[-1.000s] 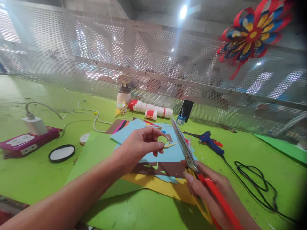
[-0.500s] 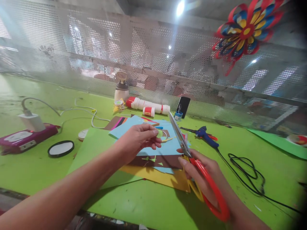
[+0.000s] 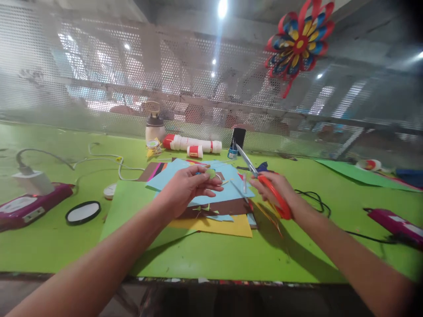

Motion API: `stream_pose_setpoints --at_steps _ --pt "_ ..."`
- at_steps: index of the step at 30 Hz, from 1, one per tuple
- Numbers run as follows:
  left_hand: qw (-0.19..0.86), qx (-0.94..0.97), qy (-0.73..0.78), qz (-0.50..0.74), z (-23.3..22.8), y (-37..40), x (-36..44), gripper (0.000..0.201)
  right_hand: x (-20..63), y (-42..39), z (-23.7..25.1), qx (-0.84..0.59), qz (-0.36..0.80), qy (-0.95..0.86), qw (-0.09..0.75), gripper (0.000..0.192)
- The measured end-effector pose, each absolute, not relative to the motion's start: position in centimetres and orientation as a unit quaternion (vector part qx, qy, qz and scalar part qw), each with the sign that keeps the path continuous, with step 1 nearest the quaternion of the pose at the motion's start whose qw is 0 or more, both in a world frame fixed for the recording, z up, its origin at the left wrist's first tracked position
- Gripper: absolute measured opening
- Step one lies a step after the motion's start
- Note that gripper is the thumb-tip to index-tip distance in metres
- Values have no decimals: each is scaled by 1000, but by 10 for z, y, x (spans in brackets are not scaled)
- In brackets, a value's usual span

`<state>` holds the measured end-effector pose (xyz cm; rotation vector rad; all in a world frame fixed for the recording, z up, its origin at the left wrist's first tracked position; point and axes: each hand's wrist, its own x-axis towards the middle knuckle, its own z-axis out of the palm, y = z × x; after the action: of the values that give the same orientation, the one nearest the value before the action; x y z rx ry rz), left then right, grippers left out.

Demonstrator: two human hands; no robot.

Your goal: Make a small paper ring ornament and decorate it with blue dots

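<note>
My left hand (image 3: 187, 188) pinches a small light-green paper piece (image 3: 210, 173) between thumb and fingers, above a stack of coloured paper sheets (image 3: 211, 207) on the green table (image 3: 211, 255). My right hand (image 3: 276, 189) grips red-handled scissors (image 3: 261, 182), with the blades pointing up and away to the left. The scissors are to the right of the paper piece, apart from it. Small paper scraps lie on the brown and blue sheets below my hands.
Glue sticks (image 3: 193, 145), a small bottle (image 3: 154, 127) and a dark phone (image 3: 238, 137) line the mesh wall. A power strip with charger (image 3: 28, 198) and a round black lid (image 3: 82, 212) lie left. A black cable (image 3: 317, 202) and a magenta device (image 3: 395, 222) lie right. A paper flower (image 3: 299, 42) hangs above.
The view has pulled back and shifted, showing more of the table's right side. My right hand with the scissors has moved away from me toward the paper stack; my left hand still holds the paper piece.
</note>
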<state>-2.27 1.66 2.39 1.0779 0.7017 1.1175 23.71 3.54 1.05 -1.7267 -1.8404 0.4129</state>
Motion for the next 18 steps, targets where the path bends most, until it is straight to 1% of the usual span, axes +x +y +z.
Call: stream_pose_setpoints --at_steps 3,5,7,10,14,18 --pt "651 479 305 503 23 17 -24 5 251 43 20 -698 112 -672 221 28" --pt "645 478 306 512 20 19 -25 9 260 39 25 -718 89 -668 175 27" --pt "638 470 314 523 17 23 -27 12 268 31 28 -734 74 -663 130 28" --pt "629 451 326 542 11 29 -27 11 279 18 26 -754 66 -649 75 29" --pt "630 436 325 555 8 32 -26 12 290 9 20 -772 72 -631 25 28" --pt "636 436 319 551 11 29 -25 16 294 11 16 -776 82 -625 2 29"
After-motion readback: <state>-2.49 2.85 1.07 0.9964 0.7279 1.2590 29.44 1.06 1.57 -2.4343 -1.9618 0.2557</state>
